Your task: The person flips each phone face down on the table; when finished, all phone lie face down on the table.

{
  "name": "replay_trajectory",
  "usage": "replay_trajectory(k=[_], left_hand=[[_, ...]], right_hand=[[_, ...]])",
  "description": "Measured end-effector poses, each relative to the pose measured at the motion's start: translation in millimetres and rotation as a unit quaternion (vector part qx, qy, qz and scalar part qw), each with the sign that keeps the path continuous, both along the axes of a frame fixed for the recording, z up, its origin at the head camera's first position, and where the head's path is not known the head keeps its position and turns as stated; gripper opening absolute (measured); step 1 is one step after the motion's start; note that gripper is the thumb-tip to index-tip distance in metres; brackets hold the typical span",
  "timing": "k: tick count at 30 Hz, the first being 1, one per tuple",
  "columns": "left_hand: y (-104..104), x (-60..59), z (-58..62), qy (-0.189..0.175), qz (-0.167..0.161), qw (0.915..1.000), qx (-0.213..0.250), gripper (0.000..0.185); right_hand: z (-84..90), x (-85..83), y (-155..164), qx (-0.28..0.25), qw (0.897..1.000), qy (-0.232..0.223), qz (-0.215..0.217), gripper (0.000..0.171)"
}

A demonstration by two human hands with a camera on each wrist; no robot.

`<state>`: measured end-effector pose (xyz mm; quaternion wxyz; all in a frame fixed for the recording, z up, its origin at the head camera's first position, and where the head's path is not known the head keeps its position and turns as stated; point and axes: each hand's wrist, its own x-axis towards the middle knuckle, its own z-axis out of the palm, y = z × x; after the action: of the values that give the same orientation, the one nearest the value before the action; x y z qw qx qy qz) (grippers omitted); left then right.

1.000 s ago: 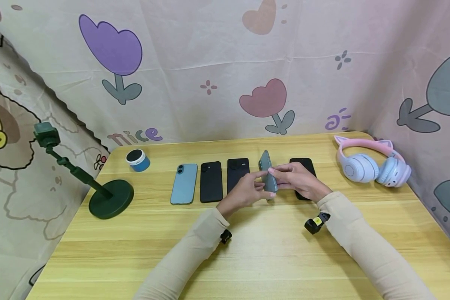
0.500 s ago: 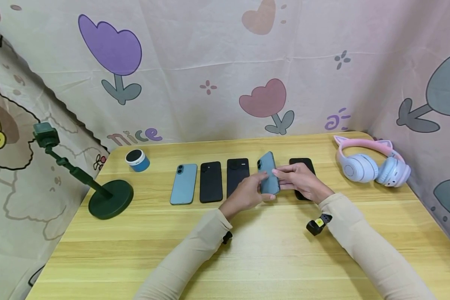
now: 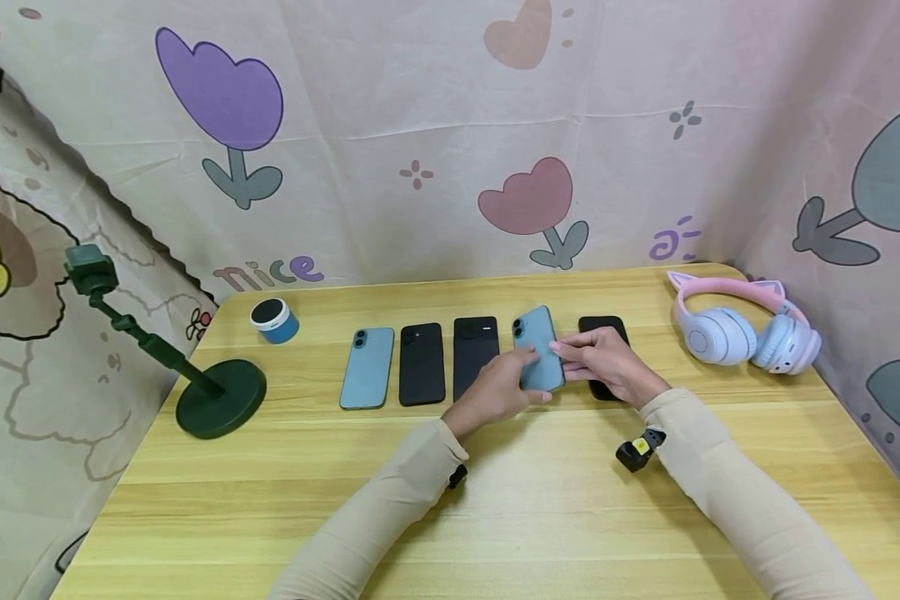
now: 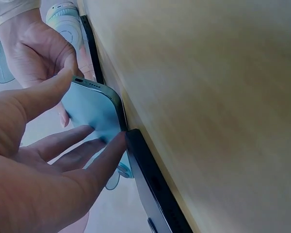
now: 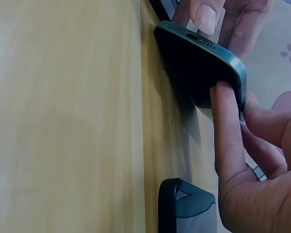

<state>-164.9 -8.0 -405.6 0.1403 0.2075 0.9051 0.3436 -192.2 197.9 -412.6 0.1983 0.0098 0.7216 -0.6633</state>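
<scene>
A light blue phone (image 3: 536, 332), camera side up, is tilted just above the wooden table in the head view. My right hand (image 3: 606, 362) pinches its right edge; in the right wrist view a finger (image 5: 228, 126) lies under the dark screen side (image 5: 199, 65), the thumb at the edge. My left hand (image 3: 498, 387) touches the phone with fairly straight fingers; in the left wrist view its fingertips (image 4: 94, 141) meet the blue back (image 4: 89, 107), the thumb by the port end. A black phone (image 3: 602, 323) lies partly hidden behind my right hand.
Left of my hands lie another light blue phone (image 3: 367, 368), a black phone (image 3: 422, 364) and a dark phone (image 3: 476, 335) in a row. A dark green stand (image 3: 221, 398) and a blue jar (image 3: 276, 322) are at left, cat-ear headphones (image 3: 727, 333) at right.
The phone between my hands has turned from nearly edge-on to showing its blue back, its left side going down. My right hand has shifted slightly right, and the left hand's fingers have loosened.
</scene>
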Motion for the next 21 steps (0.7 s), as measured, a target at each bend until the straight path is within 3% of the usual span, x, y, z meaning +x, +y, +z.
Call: replay_trajectory(k=[12, 21], left_hand=[[1.7, -1.4, -5.0, 0.04, -0.024, 0.9988, -0.015, 0.065], [2.6, -1.6, -6.5, 0.05, -0.03, 0.9983, -0.008, 0.06]], right_hand=[[-2.9, 0.7, 0.6, 0.053, 0.997, 0.042, -0.021, 0.037], [-5.1, -0.2, -0.7, 0.111, 0.992, 0.063, -0.014, 0.03]])
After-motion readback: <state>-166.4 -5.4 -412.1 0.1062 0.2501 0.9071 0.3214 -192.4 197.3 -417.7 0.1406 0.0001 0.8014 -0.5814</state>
